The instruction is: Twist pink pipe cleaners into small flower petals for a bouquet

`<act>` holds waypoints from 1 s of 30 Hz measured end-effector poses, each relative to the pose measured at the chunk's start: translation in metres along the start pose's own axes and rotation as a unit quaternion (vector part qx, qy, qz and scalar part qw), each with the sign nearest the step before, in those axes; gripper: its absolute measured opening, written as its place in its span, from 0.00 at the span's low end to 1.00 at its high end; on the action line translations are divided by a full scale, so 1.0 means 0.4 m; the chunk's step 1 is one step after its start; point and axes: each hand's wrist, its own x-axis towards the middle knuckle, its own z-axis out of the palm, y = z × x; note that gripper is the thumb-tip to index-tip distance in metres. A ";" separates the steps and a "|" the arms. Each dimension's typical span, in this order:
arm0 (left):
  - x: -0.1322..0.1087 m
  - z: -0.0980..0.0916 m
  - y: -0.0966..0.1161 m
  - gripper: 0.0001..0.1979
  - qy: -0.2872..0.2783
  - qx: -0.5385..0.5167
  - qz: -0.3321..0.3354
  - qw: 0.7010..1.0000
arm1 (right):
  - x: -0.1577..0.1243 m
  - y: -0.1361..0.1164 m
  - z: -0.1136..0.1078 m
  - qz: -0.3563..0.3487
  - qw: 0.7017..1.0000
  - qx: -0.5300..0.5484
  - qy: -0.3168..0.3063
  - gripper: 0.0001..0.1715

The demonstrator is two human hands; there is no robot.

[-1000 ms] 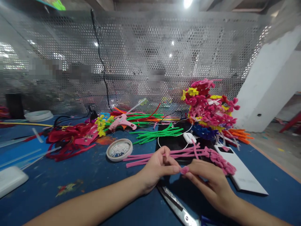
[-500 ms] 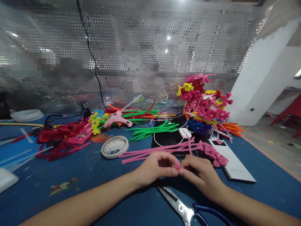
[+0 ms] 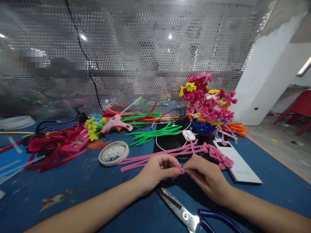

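Note:
My left hand (image 3: 161, 168) pinches a small bent loop of fuzzy pink pipe cleaner (image 3: 180, 168) between thumb and fingertips. Close against it, my right hand (image 3: 206, 176) is closed in a pinch on the same pipe cleaner, and a straight pink length rises behind its knuckles. Below both hands lie scissors (image 3: 186, 215) with blue handles, their blades pointing up and left. Just beyond the hands are several straight pink pipe cleaners (image 3: 145, 157). A cluster of curled pink pipe-cleaner pieces (image 3: 220, 155) rests to the right of them.
A dish of white beads (image 3: 113, 153), a pink glue gun (image 3: 116, 123) and green pipe cleaners (image 3: 157, 133) lie farther back. A pipe-cleaner flower bouquet (image 3: 209, 103) stands behind a white box-like device (image 3: 239, 163). Red ribbon (image 3: 53, 139) is heaped at left. Perforated metal (image 3: 136, 48) closes the back.
The view has shifted slightly, so things sit a little farther left. My right fingers have drawn together at the pink loop, and more of it shows at my left fingertips.

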 end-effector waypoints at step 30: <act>-0.034 -0.013 0.004 0.06 0.086 0.641 0.498 0.578 | 0.004 -0.047 0.044 0.257 0.955 0.142 0.034 0.09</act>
